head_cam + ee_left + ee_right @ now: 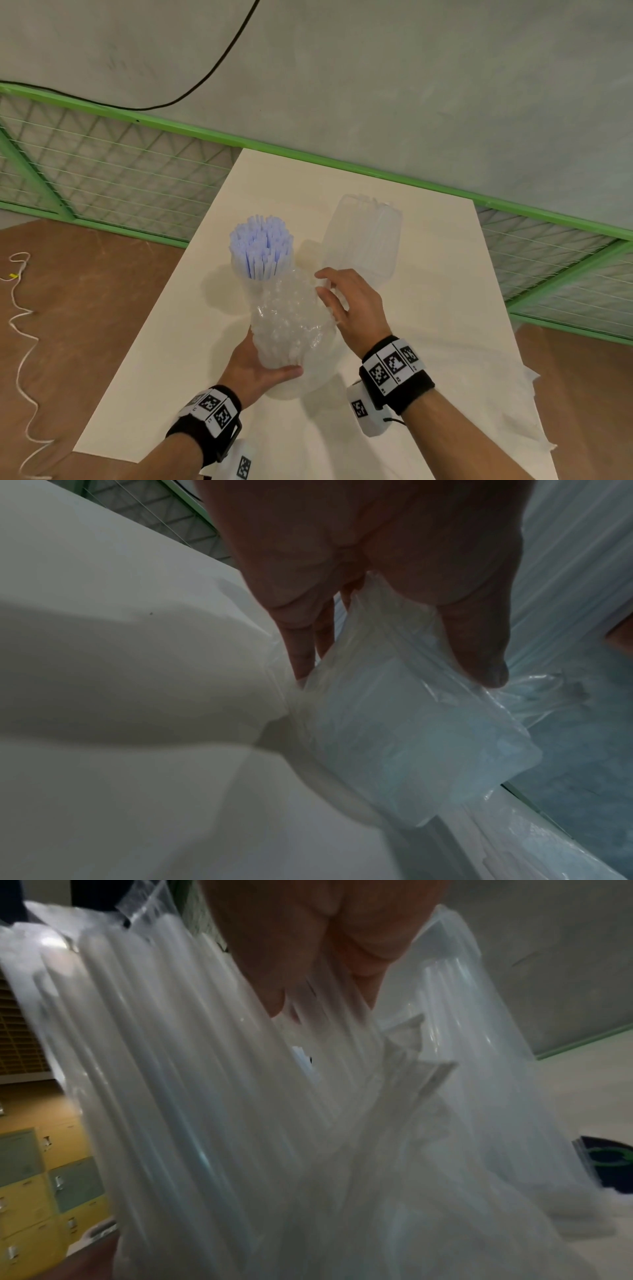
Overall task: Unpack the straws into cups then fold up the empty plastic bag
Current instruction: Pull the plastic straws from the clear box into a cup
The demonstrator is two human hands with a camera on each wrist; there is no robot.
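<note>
A clear plastic bag (291, 325) full of translucent straws is held above the white table (164, 342). My left hand (260, 370) grips its near end, thumb over the top; in the left wrist view the fingers (479, 647) wrap the bag (404, 737). At the bag's upper right edge my right hand (346, 301) pinches the plastic between thumb and fingers; the right wrist view shows the straws (192, 1096) close up and blurred. Just beyond the bag stands a clear cup of pale blue straws (262, 246). A second tall clear cup (363, 236) stands to its right.
The table's left edge (144, 325) drops to a brown floor with a white cord (24, 335). A green-framed mesh fence (120, 164) runs behind the table. A crumpled white sheet (527, 411) hangs off the right side.
</note>
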